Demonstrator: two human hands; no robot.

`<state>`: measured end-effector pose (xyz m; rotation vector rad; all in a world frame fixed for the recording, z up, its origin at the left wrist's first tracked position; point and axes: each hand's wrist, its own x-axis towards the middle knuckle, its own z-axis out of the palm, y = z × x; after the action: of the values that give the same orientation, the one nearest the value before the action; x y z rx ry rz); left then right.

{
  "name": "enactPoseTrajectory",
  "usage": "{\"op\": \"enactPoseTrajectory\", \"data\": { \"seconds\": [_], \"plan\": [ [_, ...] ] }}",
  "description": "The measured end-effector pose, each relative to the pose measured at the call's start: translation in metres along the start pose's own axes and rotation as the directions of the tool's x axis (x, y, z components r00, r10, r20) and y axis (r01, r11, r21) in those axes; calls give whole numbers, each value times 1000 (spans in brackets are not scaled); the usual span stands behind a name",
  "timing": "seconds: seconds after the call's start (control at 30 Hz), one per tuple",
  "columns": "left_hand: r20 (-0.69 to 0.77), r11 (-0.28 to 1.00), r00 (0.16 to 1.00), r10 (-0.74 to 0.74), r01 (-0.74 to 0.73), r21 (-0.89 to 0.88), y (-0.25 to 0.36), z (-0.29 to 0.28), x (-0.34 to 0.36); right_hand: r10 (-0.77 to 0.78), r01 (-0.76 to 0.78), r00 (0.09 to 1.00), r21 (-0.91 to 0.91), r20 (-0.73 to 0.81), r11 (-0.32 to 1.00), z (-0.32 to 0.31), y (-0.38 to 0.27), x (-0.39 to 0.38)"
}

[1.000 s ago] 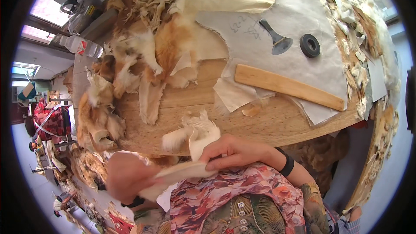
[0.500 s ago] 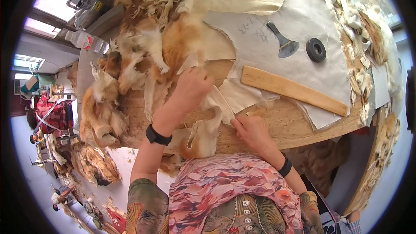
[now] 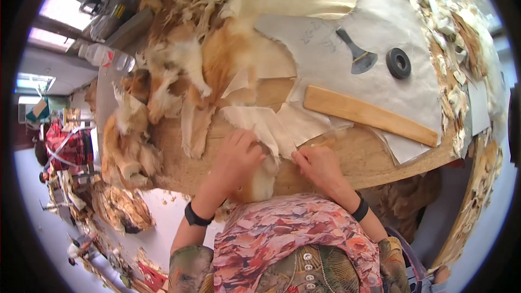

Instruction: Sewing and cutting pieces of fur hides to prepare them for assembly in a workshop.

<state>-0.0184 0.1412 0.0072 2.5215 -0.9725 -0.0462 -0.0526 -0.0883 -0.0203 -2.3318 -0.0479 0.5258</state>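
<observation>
A pale fur pelt (image 3: 252,119), skin side up, lies in front of me, with an orange and white furry part hanging at the table's near edge. My left hand (image 3: 237,157) is over its left part, fingers curled and slightly blurred; anything between them is hidden. At the pelt's right edge, my right hand (image 3: 318,167) pinches the skin between thumb and forefinger. Beyond my right hand lies a flat wooden stick (image 3: 369,115). Farther off, a dark fan-shaped blade (image 3: 358,54) and a roll of black tape (image 3: 398,63) rest on a large white sheet (image 3: 391,21).
Orange and white furs (image 3: 222,54) are heaped at the left and back of the wooden table (image 3: 374,157). A clear plastic bottle (image 3: 106,56) lies at the far left. Scraps (image 3: 453,100) line the right side. Another person in red (image 3: 68,144) is at far left.
My left hand has come down toward me, from above the pelt to its near left part. More of the pelt's pale skin now shows. My right hand has hardly moved.
</observation>
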Motion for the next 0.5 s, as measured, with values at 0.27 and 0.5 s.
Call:
{"op": "enactPoseTrajectory", "data": {
  "seconds": [0.27,0.5],
  "plan": [
    [101,999,994,-38,35,35,41,23,5,-137,125,985,-110,-105,986,4,16,-5],
    [77,997,995,-66,63,47,33,45,-2,146,-214,977,638,159,739,-117,102,-44]
  ]
}}
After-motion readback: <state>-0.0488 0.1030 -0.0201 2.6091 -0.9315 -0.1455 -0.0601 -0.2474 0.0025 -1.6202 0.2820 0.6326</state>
